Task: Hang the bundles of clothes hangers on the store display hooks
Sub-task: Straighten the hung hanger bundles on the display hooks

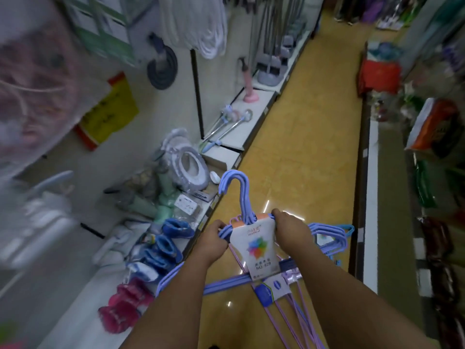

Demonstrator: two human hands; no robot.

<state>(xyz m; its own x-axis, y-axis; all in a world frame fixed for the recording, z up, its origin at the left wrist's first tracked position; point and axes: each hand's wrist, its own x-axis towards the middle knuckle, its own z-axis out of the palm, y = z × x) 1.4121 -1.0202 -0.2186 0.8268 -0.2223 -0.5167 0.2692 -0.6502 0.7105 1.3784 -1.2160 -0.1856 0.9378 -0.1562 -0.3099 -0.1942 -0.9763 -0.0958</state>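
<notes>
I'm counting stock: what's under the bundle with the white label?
Under the blue hanger bundle, gripped by the left hand and right hand, lie more hangers, blue and lilac. The label card and arms hide their count.

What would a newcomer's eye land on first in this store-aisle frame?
First, the bundle of blue hangers at lower centre, held by its shoulders in the left hand and right hand, hooks pointing up the aisle. Next, the glossy yellow floor running ahead. On the left shelf, a white toilet seat and blue boots.
</notes>
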